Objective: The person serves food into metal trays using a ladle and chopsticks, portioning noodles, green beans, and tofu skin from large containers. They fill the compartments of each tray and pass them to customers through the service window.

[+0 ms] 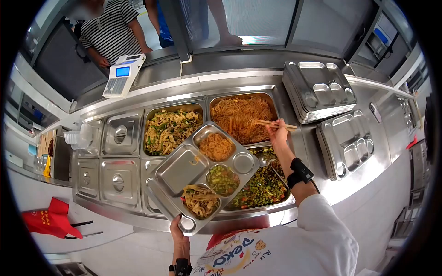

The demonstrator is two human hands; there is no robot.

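Observation:
My left hand [177, 231] grips the near corner of a metal compartment tray [182, 169], which is held over the serving counter. In the tray lie reddish noodles [216, 147], a green vegetable dish [223, 180] and a strip-shaped mixed dish [200, 201]; its largest compartment has only a small scrap of food. My right hand [278, 133] is closed around wooden chopsticks [290, 126], whose tips reach into the pan of reddish noodles [239, 115]. Below that hand is a pan of chopped green vegetables [264, 195] with a metal spoon [266, 162] in it.
A pan of egg-coloured strips with greens [172, 131] sits left of the noodles. Lidded pans [120, 134] fill the counter's left side. Stacked trays [317, 89] and more trays [347, 142] stand right. Behind are a card terminal [123, 76] and people [113, 30] beyond the window.

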